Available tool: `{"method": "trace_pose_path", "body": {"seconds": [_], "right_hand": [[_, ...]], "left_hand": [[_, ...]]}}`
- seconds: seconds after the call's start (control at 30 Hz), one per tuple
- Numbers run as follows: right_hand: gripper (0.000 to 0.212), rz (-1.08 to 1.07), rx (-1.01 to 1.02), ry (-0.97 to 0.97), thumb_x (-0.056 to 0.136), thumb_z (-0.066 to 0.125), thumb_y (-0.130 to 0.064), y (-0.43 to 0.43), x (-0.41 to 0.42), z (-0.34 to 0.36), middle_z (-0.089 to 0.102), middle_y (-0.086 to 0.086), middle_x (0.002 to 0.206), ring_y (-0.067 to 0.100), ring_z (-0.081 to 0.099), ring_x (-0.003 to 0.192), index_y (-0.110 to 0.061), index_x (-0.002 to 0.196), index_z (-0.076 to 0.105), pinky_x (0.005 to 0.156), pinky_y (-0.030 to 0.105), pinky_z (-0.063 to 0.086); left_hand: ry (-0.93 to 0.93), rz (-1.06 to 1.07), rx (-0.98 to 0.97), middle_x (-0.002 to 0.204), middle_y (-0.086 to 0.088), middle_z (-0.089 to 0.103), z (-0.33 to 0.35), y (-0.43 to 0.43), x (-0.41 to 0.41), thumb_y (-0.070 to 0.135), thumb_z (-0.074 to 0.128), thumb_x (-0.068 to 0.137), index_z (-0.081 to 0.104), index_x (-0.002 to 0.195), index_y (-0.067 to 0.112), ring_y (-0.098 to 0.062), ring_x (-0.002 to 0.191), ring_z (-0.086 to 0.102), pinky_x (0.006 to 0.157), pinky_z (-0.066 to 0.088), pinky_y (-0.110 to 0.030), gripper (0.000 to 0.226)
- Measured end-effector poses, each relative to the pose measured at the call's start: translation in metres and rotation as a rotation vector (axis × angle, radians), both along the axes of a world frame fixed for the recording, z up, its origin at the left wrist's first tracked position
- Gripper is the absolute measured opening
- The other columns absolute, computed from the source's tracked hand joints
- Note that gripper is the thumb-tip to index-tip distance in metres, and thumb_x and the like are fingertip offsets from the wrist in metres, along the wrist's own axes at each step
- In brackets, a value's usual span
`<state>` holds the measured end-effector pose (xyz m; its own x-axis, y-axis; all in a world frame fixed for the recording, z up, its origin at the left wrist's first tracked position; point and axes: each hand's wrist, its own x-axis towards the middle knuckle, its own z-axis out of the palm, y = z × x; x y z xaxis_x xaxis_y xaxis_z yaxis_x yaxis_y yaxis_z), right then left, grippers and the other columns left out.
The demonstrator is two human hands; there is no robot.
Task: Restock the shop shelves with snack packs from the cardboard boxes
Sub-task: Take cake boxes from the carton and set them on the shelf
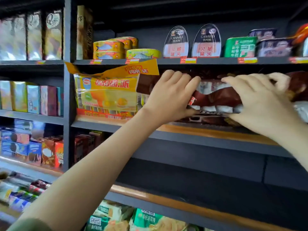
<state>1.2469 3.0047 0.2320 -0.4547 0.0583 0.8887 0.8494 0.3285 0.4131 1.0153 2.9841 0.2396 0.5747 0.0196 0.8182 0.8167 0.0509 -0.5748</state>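
Middle shelf bay (116, 126) is tight. Yellow snack pack (106, 95) fills its left end, its torn flap (116, 70) sticking up to the upper shelf edge (166, 61). Brown snack pack (216, 97) sits on another brown pack, nearly closing the gap overhead. Left hand (168, 97) and right hand (260, 100) block the front of it. Open room: the dark bay below (200, 169), no goods visible there. Top shelf is lined with canned ham tins (206, 41) and fish cans (108, 49).
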Motion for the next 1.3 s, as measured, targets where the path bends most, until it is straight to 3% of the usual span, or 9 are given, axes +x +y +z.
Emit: {"method": "trace_pose_path", "body": {"seconds": [0.27,0.43,0.57,0.8,0.9,0.97,1.1,1.2,1.3], "right_hand": [[0.068,-0.144,-0.069,-0.078,0.067,0.083,-0.037,0.039,0.033,0.023,0.062,0.005,0.117,0.026,0.054,0.111,-0.019,0.126,0.055,0.094,0.037,0.019],[0.037,-0.264,0.0,0.13,0.085,0.067,-0.012,0.054,0.056,0.044,0.061,0.014,0.108,0.033,0.051,0.104,-0.009,0.12,0.057,0.088,0.04,0.02],[0.066,-0.277,-0.018,0.156,0.082,0.065,-0.006,0.063,0.038,0.025,0.044,0.015,0.142,0.032,0.037,0.126,-0.013,0.143,0.04,0.098,0.045,0.021],[0.108,-0.196,-0.26,-0.197,0.076,0.067,-0.061,0.082,-0.029,-0.01,-0.008,-0.001,0.161,0.026,-0.006,0.147,-0.037,0.152,-0.005,0.112,0.056,-0.006],[0.106,-0.27,-0.352,-0.137,0.08,0.06,-0.064,0.098,-0.016,-0.011,-0.027,-0.01,0.152,0.019,-0.023,0.144,-0.04,0.146,-0.019,0.109,0.057,-0.016],[0.104,-0.296,-0.374,-0.1,0.084,0.058,-0.06,0.103,-0.007,-0.014,-0.029,-0.013,0.151,0.016,-0.027,0.142,-0.04,0.145,-0.023,0.108,0.057,-0.018],[0.105,-0.315,-0.482,0.013,0.092,0.06,-0.038,0.103,0.008,-0.02,-0.042,-0.014,0.146,0.016,-0.038,0.137,-0.044,0.139,-0.034,0.108,0.058,-0.016],[0.112,-0.286,-0.615,0.134,0.091,0.062,-0.019,0.098,0.026,-0.017,-0.052,-0.019,0.137,0.015,-0.042,0.134,-0.053,0.133,-0.036,0.111,0.062,-0.011],[0.119,-0.265,-0.757,0.234,0.082,0.072,-0.043,0.087,0.034,-0.012,-0.053,-0.021,0.136,0.014,-0.044,0.133,-0.058,0.128,-0.037,0.112,0.063,-0.009]], "left_hand": [[0.019,-0.118,-0.005,0.087,-0.007,0.064,0.02,0.063,0.027,0.057,0.074,0.061,0.064,0.102,0.007,-0.029,0.081,0.06,0.081,0.033,-0.038,0.065],[-0.22,-0.118,0.144,0.117,-0.012,0.062,0.026,0.085,0.02,0.046,0.07,0.075,0.061,0.113,0.009,-0.031,0.11,0.054,0.096,0.027,-0.041,0.053],[-0.437,-0.152,-0.03,0.147,-0.022,0.038,0.001,0.119,0.004,0.056,0.061,0.08,0.043,0.137,0.011,-0.037,0.134,0.034,0.106,0.029,-0.057,0.075],[-0.767,-0.355,-0.339,0.159,-0.022,0.0,-0.036,0.136,0.023,0.065,0.043,0.085,0.002,0.153,0.018,-0.047,0.145,0.003,0.099,0.025,-0.075,0.091],[-0.909,-0.642,-0.526,0.157,-0.027,0.0,-0.042,0.129,0.023,0.042,0.065,0.087,-0.006,0.152,0.005,-0.035,0.141,0.024,0.111,0.028,-0.046,0.103],[-0.958,-0.715,-0.816,0.147,-0.032,0.03,-0.045,0.128,0.022,0.025,0.068,0.086,-0.016,0.15,0.012,-0.025,0.12,0.052,0.094,0.039,-0.03,0.107],[-0.819,-0.688,-0.905,0.117,-0.026,0.059,-0.041,0.127,0.026,0.012,0.056,0.089,-0.017,0.151,0.018,-0.018,0.075,0.062,0.072,0.044,-0.031,0.095],[-0.655,-0.681,-0.939,0.082,-0.007,0.062,-0.039,0.12,0.037,0.006,0.052,0.091,-0.013,0.153,0.021,-0.019,0.067,0.057,0.064,0.043,-0.032,0.091],[-0.5,-0.653,-0.977,0.075,0.001,0.058,-0.035,0.124,0.042,0.008,0.055,0.093,-0.009,0.154,0.02,-0.014,0.068,0.058,0.067,0.046,-0.03,0.089]]}}
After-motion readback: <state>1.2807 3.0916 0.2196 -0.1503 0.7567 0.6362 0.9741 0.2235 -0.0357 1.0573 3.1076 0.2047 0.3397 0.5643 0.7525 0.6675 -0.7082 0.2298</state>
